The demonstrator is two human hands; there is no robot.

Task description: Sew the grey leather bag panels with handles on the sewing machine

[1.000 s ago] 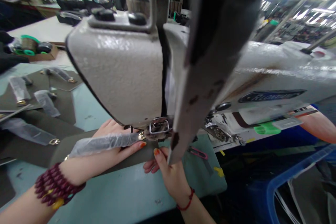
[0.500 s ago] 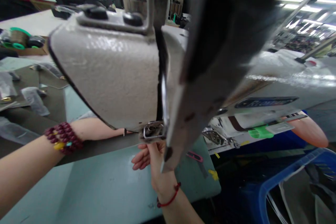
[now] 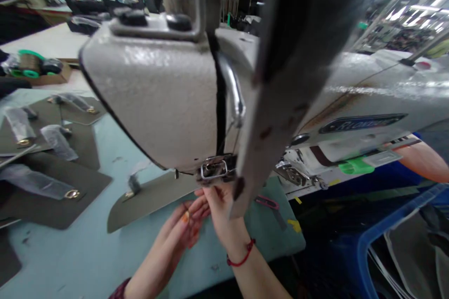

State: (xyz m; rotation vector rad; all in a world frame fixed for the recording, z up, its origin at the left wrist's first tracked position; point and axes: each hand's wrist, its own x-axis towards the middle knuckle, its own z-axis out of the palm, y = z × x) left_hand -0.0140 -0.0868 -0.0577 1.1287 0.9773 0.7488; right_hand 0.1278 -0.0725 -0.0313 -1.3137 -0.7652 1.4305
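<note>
A sewing machine (image 3: 150,98) with a pale head fills the middle of my view. Under its needle area, my right hand (image 3: 222,210) has thumb and fingers bent together; the machine hides their tips, and what they hold is not visible. Close beside it, my left hand (image 3: 177,231) has its fingers curled against the thumb, near the right fingertips. Anything pinched there is too small to name. Behind the hands lies a grey-brown flat piece (image 3: 150,198), reaching beneath the machine head, with a small plastic-wrapped fitting (image 3: 133,186) on it.
Several grey-brown panels (image 3: 66,205) with plastic-wrapped straps and gold rings lie on the pale green table (image 3: 115,261) at left. Pink-handled snips (image 3: 267,202) rest right of my hands. A blue crate (image 3: 365,243) stands at lower right, and thread spools (image 3: 30,63) at far left.
My left hand has drawn back from beyond the machine head to the near side, beside my right hand. More of the grey-brown piece shows. My right hand stays under the needle area.
</note>
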